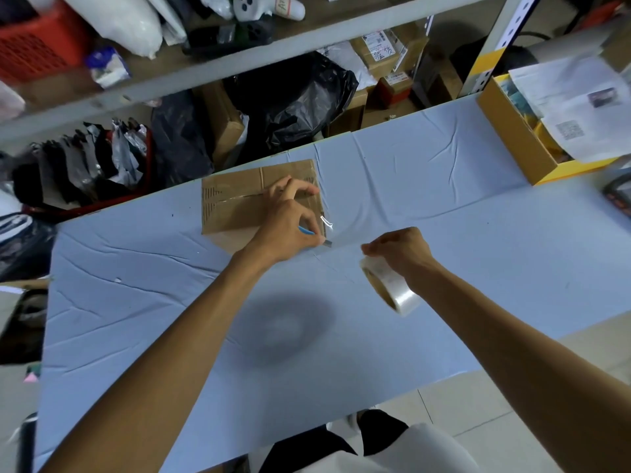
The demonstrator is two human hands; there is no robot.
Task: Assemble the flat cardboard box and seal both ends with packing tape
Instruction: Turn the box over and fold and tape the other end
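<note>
The cardboard box (235, 203) sits closed on the worktop (444, 199), close to the far edge and left of the middle, with clear tape along the seam on its top. My left hand (290, 220) is at the box's right end. Its upper fingers rest on the top face, while the thumb and lower fingers pinch a small blue-handled cutter (307, 231), blade pointing right past the box's near right corner. My right hand (399, 250) is curled round the tape roll (389, 288), held tilted, to the right of the box and nearer to me. What matters is the stretch of tape between box and roll. It seems to run left to right, though being clear it is hard to trace. The blade lies just beside it, so I judge my left hand should cut across the tape, close to the box.
</note>
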